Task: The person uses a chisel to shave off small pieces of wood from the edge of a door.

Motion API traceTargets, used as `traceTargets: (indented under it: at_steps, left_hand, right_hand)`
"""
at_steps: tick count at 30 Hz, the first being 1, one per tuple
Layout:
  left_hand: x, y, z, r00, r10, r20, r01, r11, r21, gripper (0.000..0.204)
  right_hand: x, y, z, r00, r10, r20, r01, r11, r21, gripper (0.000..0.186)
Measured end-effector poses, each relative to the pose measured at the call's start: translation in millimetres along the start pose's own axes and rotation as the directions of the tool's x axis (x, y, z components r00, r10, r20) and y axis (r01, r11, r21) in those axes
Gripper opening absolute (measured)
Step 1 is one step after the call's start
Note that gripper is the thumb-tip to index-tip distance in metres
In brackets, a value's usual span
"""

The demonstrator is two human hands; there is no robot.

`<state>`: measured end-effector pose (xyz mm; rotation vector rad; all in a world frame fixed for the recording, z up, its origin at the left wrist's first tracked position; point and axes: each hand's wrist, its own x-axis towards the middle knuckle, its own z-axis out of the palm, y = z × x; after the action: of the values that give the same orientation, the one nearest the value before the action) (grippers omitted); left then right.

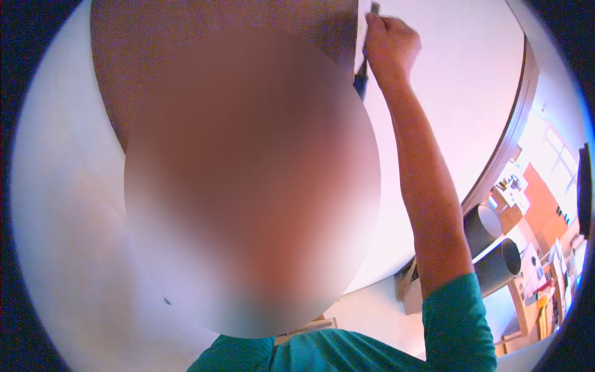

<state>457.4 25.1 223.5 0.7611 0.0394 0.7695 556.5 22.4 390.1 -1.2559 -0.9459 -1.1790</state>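
My right hand (392, 44) is raised at the top, right of the middle, beside the right edge of a dark brown sheet (204, 15). Its fingers are closed round a slim tool (375, 8) with a greyish end showing above the fist. A dark blue piece (361, 85) shows below the hand, at the sheet's edge; whether it belongs to the tool is unclear. The sheet lies against a broad white surface (465, 80). A large blurred oval covers the middle of the view. A reddish streak inside it may be my left arm, but the left hand is hidden.
A dark, curved-looking edge (517, 118) bounds the white surface at the right. Beyond it lie two large tubes or rolls, a pale-ended one (489, 220) and a dark-ended one (509, 256). Farther right are an orange panel (548, 201), a bright window (558, 152) and cluttered shelves (548, 304).
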Motion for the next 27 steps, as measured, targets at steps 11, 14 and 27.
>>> traceTargets:
  at_steps: [11, 14, 27]
  left_hand:
    - [-33, -70, -81, 0.744, 0.644, 0.178, -0.430, 0.256, 0.866, 0.023]
    - [-53, -80, -95, 0.821, 0.570, -0.011, -0.319, 0.476, 0.820, 0.019]
    - [-82, -75, -145, 0.783, 0.595, -0.181, -0.171, 0.486, 0.857, 0.032]
  right_hand:
    - [-130, 11, -19, 0.883, 0.383, 0.270, -0.467, 0.766, 0.442, 0.023]
    - [-107, 33, -13, 0.957, 0.269, 0.109, -0.290, 0.889, 0.354, 0.024]
    - [-68, 22, 14, 0.777, 0.508, 0.371, -0.622, 0.528, 0.578, 0.019]
